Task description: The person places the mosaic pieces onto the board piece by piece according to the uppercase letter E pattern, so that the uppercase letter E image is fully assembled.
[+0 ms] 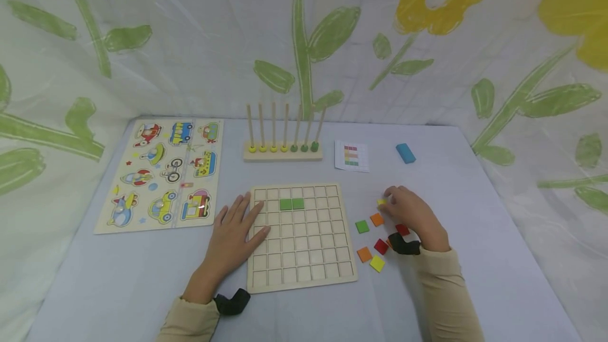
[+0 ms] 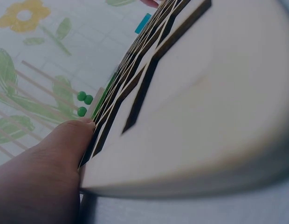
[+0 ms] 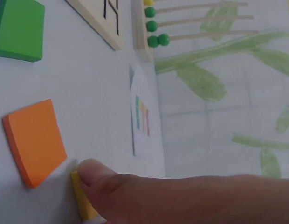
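Note:
My left hand (image 1: 233, 234) rests with spread fingers on the left edge of a square wooden grid board (image 1: 302, 244). Two green tiles (image 1: 292, 204) sit side by side in the board's second row. To the right of the board, my right hand (image 1: 414, 214) pinches a small yellow tile (image 1: 381, 202) at the table; the right wrist view shows the thumb against this yellow tile (image 3: 82, 198), the other fingertips hidden. Near that hand lie an orange tile (image 1: 377, 219), a green tile (image 1: 362, 226) and a red tile (image 1: 402, 229).
Closer to me are another red tile (image 1: 381, 247), orange tile (image 1: 364, 254) and yellow tile (image 1: 377, 264). Behind the board stand a peg rack with beads (image 1: 283, 156), a pattern card (image 1: 362, 158) and a blue block (image 1: 406, 153). A vehicle puzzle (image 1: 138, 162) lies left.

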Demonstrator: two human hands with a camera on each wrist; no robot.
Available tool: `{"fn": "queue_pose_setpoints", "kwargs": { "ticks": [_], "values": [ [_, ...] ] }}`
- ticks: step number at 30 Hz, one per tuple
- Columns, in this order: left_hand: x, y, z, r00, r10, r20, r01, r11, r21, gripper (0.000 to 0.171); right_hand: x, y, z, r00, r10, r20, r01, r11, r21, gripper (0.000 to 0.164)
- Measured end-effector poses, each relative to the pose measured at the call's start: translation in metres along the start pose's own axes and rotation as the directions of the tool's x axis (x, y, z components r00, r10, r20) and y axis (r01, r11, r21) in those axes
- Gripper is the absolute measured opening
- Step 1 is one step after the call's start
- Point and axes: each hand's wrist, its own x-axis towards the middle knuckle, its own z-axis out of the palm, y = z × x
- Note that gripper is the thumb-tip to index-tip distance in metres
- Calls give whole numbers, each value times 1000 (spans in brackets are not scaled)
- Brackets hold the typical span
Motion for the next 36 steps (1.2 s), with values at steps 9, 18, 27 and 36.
{"fn": "queue_pose_setpoints", "kwargs": {
  "ticks": [9,18,27,36],
  "values": [
    [0,0,-1,1000,6,-8,-6,1000,-2,64,3,-7,4,991,-135,-1,135,991,11,38],
    [0,2,-3,1000,3,-8,-3,1000,-1,64,6,-11,7,995,-97,12,97,995,0,38],
    [0,2,-2,1000,-3,-1,3,1000,2,64,11,-46,16,966,-256,-26,257,966,34,28],
    [0,2,-3,1000,6,-10,-6,1000,-2,64,20,-98,30,919,-393,4,393,919,30,19]
  ]
}}
